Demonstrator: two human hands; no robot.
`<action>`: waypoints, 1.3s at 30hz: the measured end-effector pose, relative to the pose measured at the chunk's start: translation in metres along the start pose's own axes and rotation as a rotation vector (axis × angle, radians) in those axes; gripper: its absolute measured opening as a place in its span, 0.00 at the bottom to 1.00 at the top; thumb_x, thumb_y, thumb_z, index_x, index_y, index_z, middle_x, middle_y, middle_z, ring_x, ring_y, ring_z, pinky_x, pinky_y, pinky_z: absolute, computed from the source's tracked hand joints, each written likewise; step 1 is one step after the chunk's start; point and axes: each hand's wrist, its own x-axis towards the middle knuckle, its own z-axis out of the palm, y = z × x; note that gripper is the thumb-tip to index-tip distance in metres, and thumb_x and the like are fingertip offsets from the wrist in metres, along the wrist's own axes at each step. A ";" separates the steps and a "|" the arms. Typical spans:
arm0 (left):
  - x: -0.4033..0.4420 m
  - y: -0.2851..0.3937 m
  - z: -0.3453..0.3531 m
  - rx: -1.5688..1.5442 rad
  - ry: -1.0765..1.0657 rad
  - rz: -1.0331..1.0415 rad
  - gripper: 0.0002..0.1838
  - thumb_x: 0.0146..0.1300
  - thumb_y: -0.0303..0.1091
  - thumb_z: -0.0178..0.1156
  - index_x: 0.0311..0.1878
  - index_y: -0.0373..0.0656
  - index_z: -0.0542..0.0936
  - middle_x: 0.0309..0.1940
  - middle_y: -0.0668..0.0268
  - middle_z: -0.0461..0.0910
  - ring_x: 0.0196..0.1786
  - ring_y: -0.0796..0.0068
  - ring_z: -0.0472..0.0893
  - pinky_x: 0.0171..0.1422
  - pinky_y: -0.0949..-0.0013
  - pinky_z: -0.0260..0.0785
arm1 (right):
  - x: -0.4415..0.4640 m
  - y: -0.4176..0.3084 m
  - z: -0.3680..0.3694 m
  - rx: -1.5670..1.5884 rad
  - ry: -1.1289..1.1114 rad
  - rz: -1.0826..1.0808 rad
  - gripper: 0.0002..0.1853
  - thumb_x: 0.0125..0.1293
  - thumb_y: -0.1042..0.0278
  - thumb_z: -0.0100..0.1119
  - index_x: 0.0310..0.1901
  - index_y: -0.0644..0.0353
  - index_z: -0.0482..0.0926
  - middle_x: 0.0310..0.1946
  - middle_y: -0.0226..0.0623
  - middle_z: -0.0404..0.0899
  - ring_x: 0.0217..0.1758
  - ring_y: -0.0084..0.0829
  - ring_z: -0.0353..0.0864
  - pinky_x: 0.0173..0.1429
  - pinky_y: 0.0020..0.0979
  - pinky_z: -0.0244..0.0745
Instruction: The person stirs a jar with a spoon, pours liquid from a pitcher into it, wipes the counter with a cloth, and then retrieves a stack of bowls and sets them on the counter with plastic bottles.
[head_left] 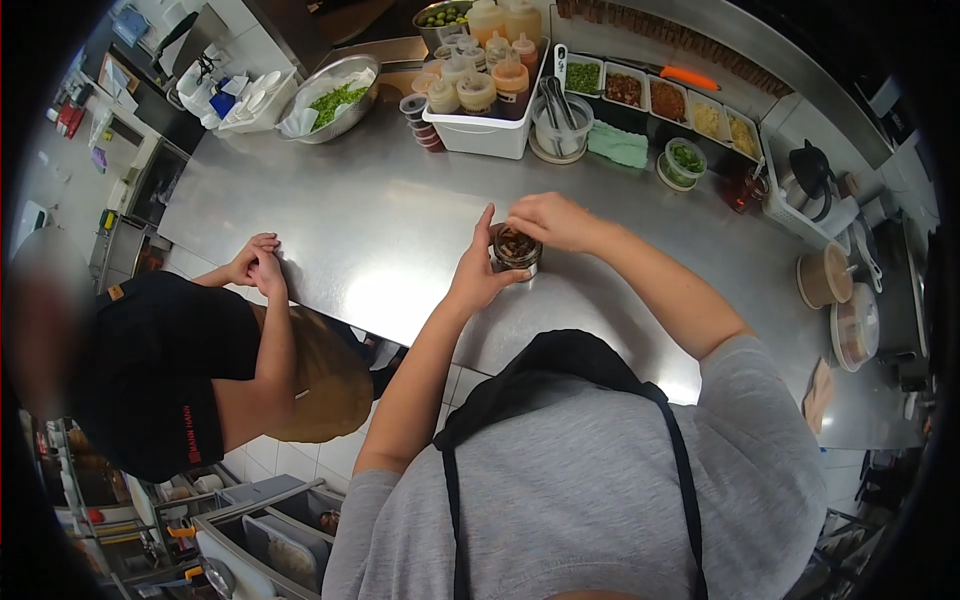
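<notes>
A small glass jar [517,246] with dark brown pieces inside stands on the steel counter in front of me. My left hand [482,262] is wrapped round its left side, with the thumb along the near side. Above the jar's far right rim is my right hand [552,222], its fingers bent down and closed at the mouth. Whatever those fingers grip, if anything, is hidden from view.
On the left, a co-worker's clasped hands [256,264] rest at the edge of the steel counter [330,225]. Along the back stand a colander of greens [335,100], a white bin of sauce bottles [480,135], a green cloth [618,145] and topping trays [667,100].
</notes>
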 end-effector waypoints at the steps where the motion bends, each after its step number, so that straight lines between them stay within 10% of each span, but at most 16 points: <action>1: 0.000 0.001 -0.001 0.015 -0.008 0.000 0.60 0.40 0.26 0.74 0.71 0.43 0.41 0.58 0.52 0.67 0.61 0.61 0.69 0.64 0.65 0.60 | -0.002 0.004 0.001 0.132 0.011 0.104 0.12 0.66 0.61 0.49 0.32 0.61 0.75 0.29 0.43 0.74 0.33 0.44 0.74 0.39 0.38 0.69; 23: 0.001 -0.008 0.000 0.034 0.003 0.019 0.60 0.39 0.29 0.74 0.71 0.43 0.42 0.57 0.54 0.69 0.60 0.61 0.69 0.65 0.65 0.59 | -0.008 -0.033 -0.024 -0.005 0.361 -0.042 0.11 0.66 0.64 0.50 0.31 0.64 0.72 0.26 0.42 0.72 0.31 0.43 0.73 0.36 0.37 0.68; 39: 0.000 -0.004 0.000 -0.007 -0.009 0.010 0.60 0.39 0.29 0.75 0.71 0.43 0.42 0.58 0.52 0.68 0.61 0.60 0.68 0.65 0.64 0.59 | -0.019 -0.032 -0.012 0.079 0.221 -0.035 0.09 0.65 0.65 0.51 0.35 0.62 0.75 0.29 0.41 0.73 0.33 0.42 0.74 0.36 0.37 0.69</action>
